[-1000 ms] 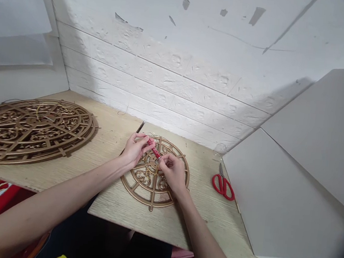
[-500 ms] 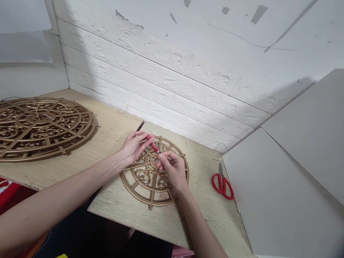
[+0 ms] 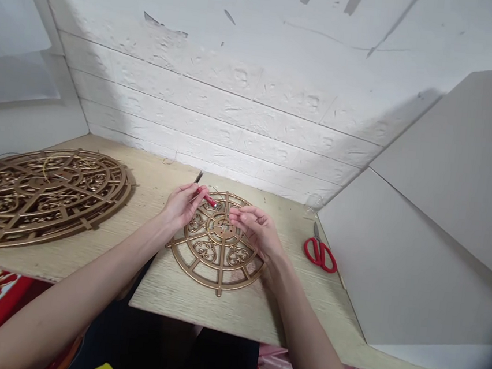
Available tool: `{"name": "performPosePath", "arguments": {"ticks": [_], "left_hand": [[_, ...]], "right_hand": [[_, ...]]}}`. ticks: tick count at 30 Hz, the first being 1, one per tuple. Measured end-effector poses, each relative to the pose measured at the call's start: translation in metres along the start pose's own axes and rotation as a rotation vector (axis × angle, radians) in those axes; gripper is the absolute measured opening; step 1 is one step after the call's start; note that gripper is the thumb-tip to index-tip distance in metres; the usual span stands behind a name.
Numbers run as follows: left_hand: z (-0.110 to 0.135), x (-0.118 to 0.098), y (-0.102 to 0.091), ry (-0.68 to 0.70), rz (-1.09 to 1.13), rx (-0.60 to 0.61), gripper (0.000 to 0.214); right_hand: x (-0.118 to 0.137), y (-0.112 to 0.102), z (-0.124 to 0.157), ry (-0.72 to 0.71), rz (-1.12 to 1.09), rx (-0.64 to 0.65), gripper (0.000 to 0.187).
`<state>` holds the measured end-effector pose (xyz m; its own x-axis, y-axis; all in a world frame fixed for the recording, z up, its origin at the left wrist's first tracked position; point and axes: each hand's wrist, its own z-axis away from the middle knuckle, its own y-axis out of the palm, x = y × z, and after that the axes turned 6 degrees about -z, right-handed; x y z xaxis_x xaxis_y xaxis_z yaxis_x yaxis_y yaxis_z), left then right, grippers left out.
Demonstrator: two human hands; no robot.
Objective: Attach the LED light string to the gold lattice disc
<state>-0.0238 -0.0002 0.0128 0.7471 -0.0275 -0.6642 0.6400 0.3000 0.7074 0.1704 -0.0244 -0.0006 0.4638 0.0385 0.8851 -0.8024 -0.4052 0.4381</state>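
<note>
A small round gold openwork disc (image 3: 215, 254) lies flat on the wooden table (image 3: 234, 308) in front of me. My left hand (image 3: 183, 204) is over the disc's upper left edge, fingers pinched on a small red piece (image 3: 209, 201). My right hand (image 3: 257, 227) hovers over the disc's right side, fingers curled and pinched near the hub (image 3: 223, 227); a thin wire seems to run between the hands, too fine to be sure of. Both forearms reach in from the bottom of the view.
A stack of larger gold openwork discs (image 3: 40, 194) lies at the left of the table. Red-handled scissors (image 3: 320, 252) lie to the right of the small disc. Slanted white boards (image 3: 418, 247) stand at the right. A white brick-pattern wall (image 3: 236, 102) rises behind.
My hands have drawn apart: the right hand let go of the red piece and moved right, the left keeps it at the disc's upper left. The view has tilted down slightly.
</note>
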Motion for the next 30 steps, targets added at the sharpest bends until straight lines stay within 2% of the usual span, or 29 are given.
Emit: {"name": "performPosePath", "arguments": {"ticks": [6,13,17,22,26,30], "left_hand": [[0.003,0.002,0.001,-0.005,-0.033,-0.025,0.019],[-0.002,0.012,-0.003,0.01,-0.06,0.019,0.018],[-0.002,0.016,-0.004,-0.007,-0.069,0.027,0.016],[0.0,0.019,-0.003,-0.025,-0.09,0.037,0.015],[0.002,0.02,-0.002,-0.045,-0.111,0.021,0.015],[0.003,0.021,-0.001,-0.034,-0.119,0.021,0.015]], "right_hand": [[-0.008,0.001,-0.002,-0.034,0.017,-0.03,0.024],[-0.022,0.013,0.001,-0.02,0.286,-0.012,0.027],[-0.023,0.016,0.002,-0.041,0.367,-0.034,0.03],[-0.026,0.017,0.004,-0.136,0.514,-0.03,0.026],[-0.03,0.017,0.004,-0.226,0.7,-0.079,0.024],[-0.029,0.018,0.005,-0.279,0.791,-0.107,0.021]]}}
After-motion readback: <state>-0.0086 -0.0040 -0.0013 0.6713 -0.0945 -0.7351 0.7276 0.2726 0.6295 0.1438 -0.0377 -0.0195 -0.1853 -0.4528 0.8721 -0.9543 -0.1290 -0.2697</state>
